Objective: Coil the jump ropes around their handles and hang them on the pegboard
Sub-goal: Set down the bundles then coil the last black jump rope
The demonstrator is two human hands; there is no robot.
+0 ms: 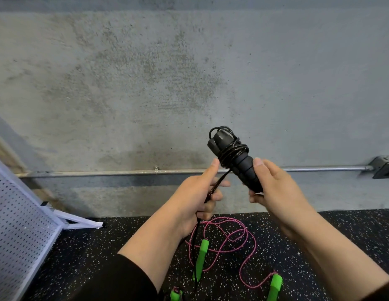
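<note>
Mid-coil on the black jump rope (pixel 230 153), centre frame. Keep tension on the feed and lay turns side by side down the handles, no overlaps. Right hand (pixel 274 187) is curled round the handle base; left hand (pixel 198 196) is fisted on the free cord, thumb up. Pink rope with green handles (pixel 221 242) is loose on the floor, lower centre. Pegboard (pixel 17 224) leans at lower left.

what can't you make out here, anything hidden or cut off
Head view only:
- Black handles: their lower ends are hidden inside the right hand.
- Black rope: partly hidden in the left hand.
- Pegboard: cut off by the left edge; no hooks visible.
- Green handles: lowest ones cut by the bottom edge.
</note>
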